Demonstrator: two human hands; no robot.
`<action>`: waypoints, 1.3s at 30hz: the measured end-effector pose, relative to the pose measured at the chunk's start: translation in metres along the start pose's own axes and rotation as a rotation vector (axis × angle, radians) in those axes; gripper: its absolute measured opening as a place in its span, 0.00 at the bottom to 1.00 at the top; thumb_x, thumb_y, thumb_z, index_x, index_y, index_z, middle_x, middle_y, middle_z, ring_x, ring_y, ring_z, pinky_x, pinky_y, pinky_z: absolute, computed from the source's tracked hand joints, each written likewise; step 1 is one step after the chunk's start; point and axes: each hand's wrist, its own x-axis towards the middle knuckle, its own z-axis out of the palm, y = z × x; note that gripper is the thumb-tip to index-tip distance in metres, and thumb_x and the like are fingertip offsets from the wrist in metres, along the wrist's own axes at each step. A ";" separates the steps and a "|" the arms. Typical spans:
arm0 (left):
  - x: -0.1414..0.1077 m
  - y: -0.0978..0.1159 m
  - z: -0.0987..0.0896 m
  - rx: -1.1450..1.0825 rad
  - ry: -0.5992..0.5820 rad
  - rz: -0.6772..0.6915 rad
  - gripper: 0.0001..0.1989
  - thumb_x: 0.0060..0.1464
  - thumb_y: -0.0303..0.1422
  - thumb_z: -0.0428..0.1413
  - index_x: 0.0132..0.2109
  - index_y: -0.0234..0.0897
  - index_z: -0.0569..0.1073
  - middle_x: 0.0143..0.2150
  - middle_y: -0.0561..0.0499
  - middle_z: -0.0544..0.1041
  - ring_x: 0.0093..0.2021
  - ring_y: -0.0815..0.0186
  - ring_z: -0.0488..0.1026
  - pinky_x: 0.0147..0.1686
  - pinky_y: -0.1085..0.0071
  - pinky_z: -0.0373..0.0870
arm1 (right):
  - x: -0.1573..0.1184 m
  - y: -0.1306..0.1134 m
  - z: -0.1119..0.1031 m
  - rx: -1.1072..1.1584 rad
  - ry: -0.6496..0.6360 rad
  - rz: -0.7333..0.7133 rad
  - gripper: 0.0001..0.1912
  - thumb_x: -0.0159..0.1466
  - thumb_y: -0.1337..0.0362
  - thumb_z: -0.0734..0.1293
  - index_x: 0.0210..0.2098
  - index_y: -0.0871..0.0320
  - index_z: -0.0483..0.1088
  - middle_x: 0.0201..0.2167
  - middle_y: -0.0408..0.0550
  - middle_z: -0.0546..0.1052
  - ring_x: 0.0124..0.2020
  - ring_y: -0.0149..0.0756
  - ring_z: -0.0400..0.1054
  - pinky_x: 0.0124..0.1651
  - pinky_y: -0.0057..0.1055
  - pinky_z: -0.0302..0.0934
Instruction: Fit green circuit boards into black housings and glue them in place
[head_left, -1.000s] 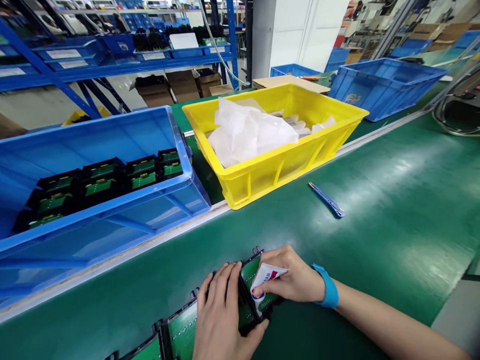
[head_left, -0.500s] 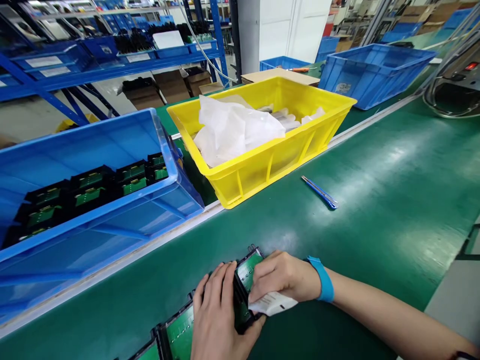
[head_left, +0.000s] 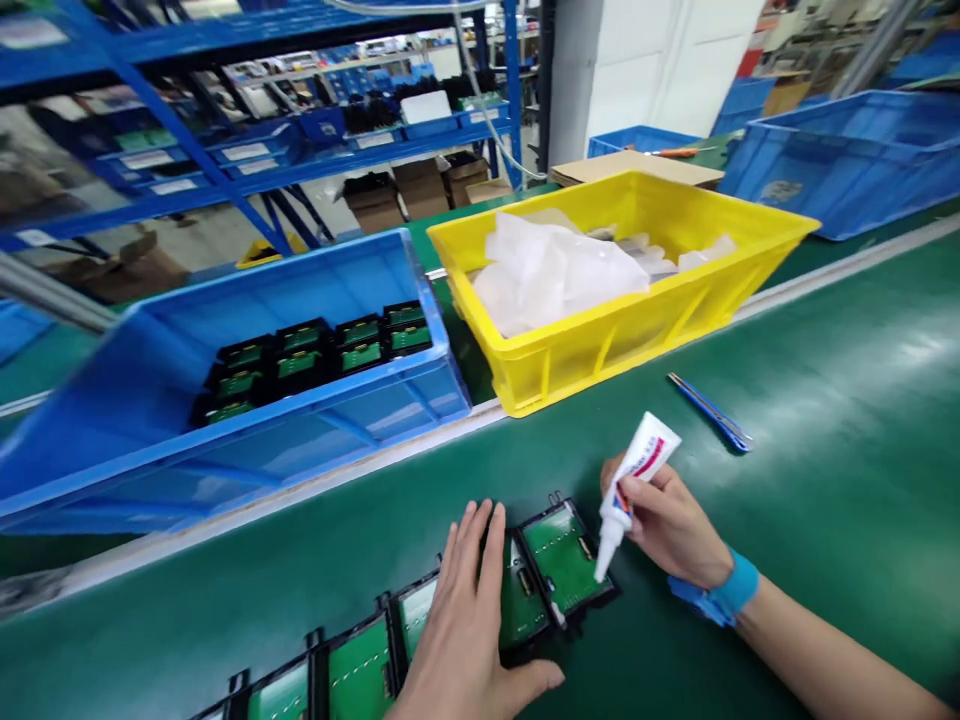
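Between the thumb and fingers of my right hand is a white glue tube with red and blue print, its nozzle pointing down. The nozzle tip is over the right edge of the end circuit board, a green board in a black frame. A small white blob shows near that board's lower left corner. My left hand lies open, fingers stretched, over the neighbouring boards and partly hides them. Several more framed circuit boards run in a row toward the lower left. My right wrist wears a blue band.
A blue utility knife lies on the green bench. Behind the boards stand a blue bin holding several black-framed boards and a yellow bin with white wrapping. Another blue bin is at the back right. Blue shelving rises behind.
My right hand has lifted away from the boards and turned, swinging the tube upright with its nozzle down. My left hand has flattened out. The view has shifted left.
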 end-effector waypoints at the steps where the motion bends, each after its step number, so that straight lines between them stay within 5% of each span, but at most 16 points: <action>1: -0.005 -0.007 -0.005 -0.004 -0.021 -0.005 0.63 0.43 0.43 0.67 0.71 0.44 0.30 0.72 0.35 0.46 0.68 0.32 0.45 0.51 0.38 0.69 | -0.001 -0.002 0.002 0.023 0.011 0.013 0.14 0.60 0.53 0.71 0.29 0.58 0.73 0.19 0.39 0.69 0.14 0.20 0.56 0.16 0.17 0.54; 4: -0.020 -0.025 -0.010 0.000 -0.006 -0.007 0.63 0.43 0.49 0.66 0.72 0.43 0.33 0.71 0.34 0.48 0.68 0.32 0.46 0.53 0.35 0.67 | -0.006 -0.005 0.011 -0.016 0.071 0.050 0.12 0.56 0.56 0.75 0.37 0.55 0.76 0.23 0.41 0.75 0.17 0.24 0.65 0.20 0.19 0.62; 7: -0.030 -0.033 -0.003 -0.001 0.011 -0.007 0.62 0.43 0.51 0.67 0.72 0.42 0.35 0.71 0.34 0.50 0.68 0.32 0.45 0.54 0.35 0.65 | -0.014 -0.006 0.024 -0.342 0.096 0.013 0.09 0.55 0.59 0.75 0.33 0.56 0.78 0.23 0.45 0.77 0.21 0.31 0.71 0.25 0.23 0.68; 10: -0.031 -0.032 0.005 -0.006 0.036 0.036 0.64 0.42 0.50 0.68 0.72 0.41 0.33 0.70 0.32 0.53 0.67 0.32 0.50 0.54 0.33 0.64 | -0.023 -0.003 0.035 -0.778 -0.042 -0.265 0.03 0.59 0.63 0.72 0.32 0.56 0.78 0.26 0.46 0.78 0.27 0.34 0.74 0.30 0.23 0.70; 13: -0.029 -0.030 0.008 -0.026 0.096 0.075 0.64 0.41 0.47 0.69 0.71 0.38 0.35 0.68 0.32 0.58 0.66 0.33 0.54 0.57 0.33 0.61 | -0.030 0.003 0.041 -0.993 -0.237 -0.577 0.08 0.64 0.70 0.67 0.41 0.57 0.76 0.32 0.48 0.78 0.32 0.33 0.74 0.35 0.23 0.69; 20: -0.029 -0.033 0.010 -0.089 0.145 0.071 0.56 0.35 0.45 0.71 0.66 0.31 0.54 0.62 0.32 0.66 0.63 0.36 0.61 0.59 0.34 0.59 | -0.031 0.017 0.045 -1.243 -0.441 -0.811 0.16 0.73 0.68 0.53 0.48 0.63 0.70 0.37 0.55 0.77 0.38 0.36 0.73 0.38 0.28 0.67; 39: -0.026 -0.028 0.005 -0.111 0.173 0.035 0.50 0.34 0.42 0.70 0.62 0.27 0.61 0.59 0.35 0.69 0.60 0.40 0.64 0.61 0.38 0.59 | -0.035 0.016 0.062 -1.485 -0.592 -0.873 0.20 0.73 0.70 0.49 0.45 0.65 0.71 0.34 0.53 0.78 0.33 0.39 0.73 0.36 0.35 0.67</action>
